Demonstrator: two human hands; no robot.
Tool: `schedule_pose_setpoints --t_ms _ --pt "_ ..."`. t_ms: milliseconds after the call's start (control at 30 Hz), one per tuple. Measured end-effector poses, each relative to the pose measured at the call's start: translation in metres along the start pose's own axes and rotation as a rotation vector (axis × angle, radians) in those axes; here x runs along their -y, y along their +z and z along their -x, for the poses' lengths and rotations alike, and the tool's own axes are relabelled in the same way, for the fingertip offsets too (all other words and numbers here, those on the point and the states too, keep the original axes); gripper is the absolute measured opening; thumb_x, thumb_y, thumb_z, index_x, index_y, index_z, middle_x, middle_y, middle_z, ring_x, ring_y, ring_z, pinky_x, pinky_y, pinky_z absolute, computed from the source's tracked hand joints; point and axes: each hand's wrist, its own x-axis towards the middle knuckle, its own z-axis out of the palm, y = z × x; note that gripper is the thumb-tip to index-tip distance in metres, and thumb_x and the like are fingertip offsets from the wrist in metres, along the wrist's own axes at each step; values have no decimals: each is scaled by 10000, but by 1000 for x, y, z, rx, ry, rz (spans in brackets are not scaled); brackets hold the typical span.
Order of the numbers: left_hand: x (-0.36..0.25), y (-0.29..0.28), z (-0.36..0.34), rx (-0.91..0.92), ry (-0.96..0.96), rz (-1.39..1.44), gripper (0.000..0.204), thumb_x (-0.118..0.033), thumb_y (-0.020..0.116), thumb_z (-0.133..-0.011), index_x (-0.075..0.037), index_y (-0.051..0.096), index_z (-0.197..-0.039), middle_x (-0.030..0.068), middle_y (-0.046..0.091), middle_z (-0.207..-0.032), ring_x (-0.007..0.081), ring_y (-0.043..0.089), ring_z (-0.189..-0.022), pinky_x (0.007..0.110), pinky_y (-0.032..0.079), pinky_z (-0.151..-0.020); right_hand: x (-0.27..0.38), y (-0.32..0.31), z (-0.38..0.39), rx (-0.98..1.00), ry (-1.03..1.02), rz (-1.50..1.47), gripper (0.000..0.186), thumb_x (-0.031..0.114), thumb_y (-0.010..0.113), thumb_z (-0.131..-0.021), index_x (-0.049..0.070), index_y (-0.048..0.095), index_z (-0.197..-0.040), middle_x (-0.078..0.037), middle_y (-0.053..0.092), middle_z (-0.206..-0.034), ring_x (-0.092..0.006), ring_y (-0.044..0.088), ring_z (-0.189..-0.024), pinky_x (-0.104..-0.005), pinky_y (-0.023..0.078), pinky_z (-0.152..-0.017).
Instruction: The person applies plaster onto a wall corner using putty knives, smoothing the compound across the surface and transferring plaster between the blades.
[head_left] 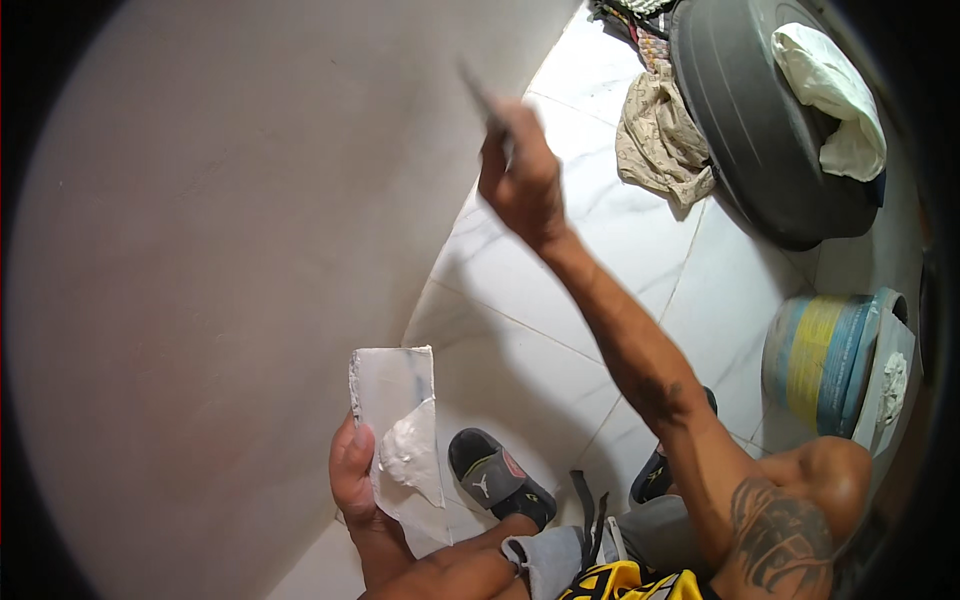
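My left hand (pixel 352 475) grips a flat white board (pixel 385 375) by its left edge, thumb over the front. On the board's lower right part lies a lump of white putty (pixel 410 452). My right hand (pixel 525 180) is raised beside the pale wall (pixel 250 250), fingers wrapped round a thin-bladed putty knife (pixel 474 86). Motion blurs this knife, and its blade shows nearly edge-on, pointing up and left. Whether the blade touches the wall I cannot tell. Most of the knife's handle is hidden in my fist.
A large dark tub (pixel 770 130) stands at the upper right, a white cloth (pixel 825 85) over it and a beige cloth (pixel 662 140) beside it. A blue-and-yellow bucket (pixel 815 355) bears another putty-smeared board (pixel 880 410). My slippered feet rest on white floor tiles (pixel 560 290).
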Motion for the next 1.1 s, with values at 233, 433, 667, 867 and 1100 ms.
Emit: schedule_pose_setpoints --t_ms 233,433,667,867,1100 --pt "-2 -2 5 -43 -15 -25 645 -345 606 -883 118 439 -1299 156 593 -1175 213 587 -1030 312 449 -919 -43 7 -111 -100 -248 211 81 -67 464 -850 -59 542 -867 -177 566 -775 -252 564 -676 -346 482 -568" --pt "-6 6 0 -8 13 -54 644 -341 609 -878 119 443 -1297 155 595 -1174 212 588 -1031 309 446 -925 0 32 -28 -37 -103 85 618 -158 555 -658 12 534 -1252 -195 564 -1115 -366 587 -1015 -379 516 -866" --pt "-6 5 -2 -43 -13 -40 657 -348 605 -878 123 432 -1303 162 589 -1181 222 586 -1037 313 444 -927 44 9 39 216 -97 -89 573 -173 558 -693 -2 555 -1240 -190 589 -1146 -361 598 -1025 -381 529 -851" --pt "-2 -9 -2 -72 29 -47 569 -340 574 -898 86 448 -1252 115 579 -962 188 557 -724 293 449 -631 -28 -4 -49 -171 -10 117 118 69 537 -916 -7 574 -999 -135 598 -769 -243 590 -661 -340 488 -625" --pt "-6 6 0 -14 7 -11 639 -348 606 -884 120 448 -1290 155 599 -1160 215 590 -1018 309 451 -911 -14 0 -117 319 644 160 322 84 547 -868 -18 585 -1171 -188 624 -955 -240 627 -774 -238 521 -560"
